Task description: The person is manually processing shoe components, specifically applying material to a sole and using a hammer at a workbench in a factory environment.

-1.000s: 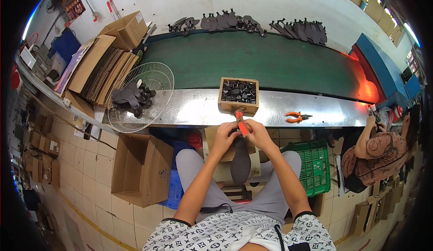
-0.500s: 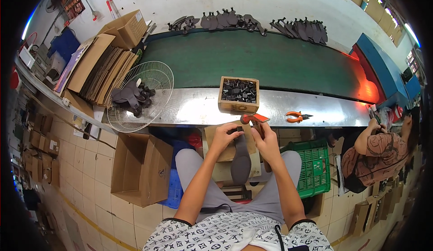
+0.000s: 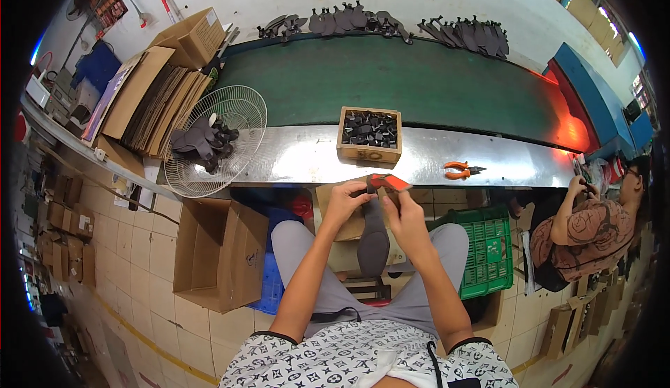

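My left hand (image 3: 343, 204) pinches the heel end of a dark grey shoe sole (image 3: 374, 247). The sole's broad front part hangs toward me above a wooden work block (image 3: 340, 257) between my knees. In my right hand (image 3: 409, 225) is a hammer (image 3: 392, 181) with an orange-red head. Its head lies over the heel end beside my left fingers; whether it touches cannot be made out. Beyond my hands, a wooden box (image 3: 370, 154) of small black pieces stands on the metal ledge. Orange-handled pliers (image 3: 458, 171) lie to its right.
A green conveyor belt (image 3: 391, 81) runs behind the ledge, with rows of soles (image 3: 474, 38) along its far side. At left are a wire basket (image 3: 241, 165) of soles and a cardboard box (image 3: 216, 255). A green crate (image 3: 481, 252) and a co-worker (image 3: 586, 238) are at right.
The hammer head has moved left and over the heel end of the sole, along with my right hand. My left hand keeps its grip. The camera view has shifted slightly.
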A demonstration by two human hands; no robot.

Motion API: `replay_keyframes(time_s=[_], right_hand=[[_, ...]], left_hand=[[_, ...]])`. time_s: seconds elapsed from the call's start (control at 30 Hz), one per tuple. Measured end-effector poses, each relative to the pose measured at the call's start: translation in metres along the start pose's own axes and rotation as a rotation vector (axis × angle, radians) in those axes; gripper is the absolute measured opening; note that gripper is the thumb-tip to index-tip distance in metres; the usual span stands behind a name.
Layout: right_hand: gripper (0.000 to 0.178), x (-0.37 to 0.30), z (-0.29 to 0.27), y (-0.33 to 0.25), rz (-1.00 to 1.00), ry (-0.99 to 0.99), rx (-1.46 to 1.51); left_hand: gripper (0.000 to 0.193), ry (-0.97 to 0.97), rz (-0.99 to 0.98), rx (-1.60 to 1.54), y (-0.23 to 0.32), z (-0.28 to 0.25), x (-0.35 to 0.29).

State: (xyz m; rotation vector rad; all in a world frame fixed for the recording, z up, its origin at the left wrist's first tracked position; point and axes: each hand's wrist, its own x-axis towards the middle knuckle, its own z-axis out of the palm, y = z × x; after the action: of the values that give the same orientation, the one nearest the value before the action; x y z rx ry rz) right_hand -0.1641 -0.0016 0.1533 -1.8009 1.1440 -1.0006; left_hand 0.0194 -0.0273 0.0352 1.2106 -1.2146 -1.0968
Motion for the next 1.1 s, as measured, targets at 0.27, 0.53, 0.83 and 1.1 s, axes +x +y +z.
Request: replay_keyframes(time_s=[0.27, 0.53, 0.83, 1.1], right_hand=[[0.02, -0.005, 0.004, 0.011, -0.115, 0.072, -0.01], [0.024, 0.007, 0.009, 0.025, -0.094, -0.087, -0.091], [0.026, 0.0, -0.03, -0.03, -0.398, 0.153, -0.148], [0.025, -0.005, 0.005, 0.035, -0.247, 0.029, -0.231]], left_hand=[[0.027, 0.009, -0.048, -0.066, -0.001, 0.005, -0.002], [0.037, 0.008, -0.007, 0.042, -0.014, -0.006, -0.002], [0.102, -0.106, 0.132, 0.724, 0.017, -0.008, -0.032], [0.096, -0.165, 0.069, 0.755, 0.007, -0.005, -0.026]])
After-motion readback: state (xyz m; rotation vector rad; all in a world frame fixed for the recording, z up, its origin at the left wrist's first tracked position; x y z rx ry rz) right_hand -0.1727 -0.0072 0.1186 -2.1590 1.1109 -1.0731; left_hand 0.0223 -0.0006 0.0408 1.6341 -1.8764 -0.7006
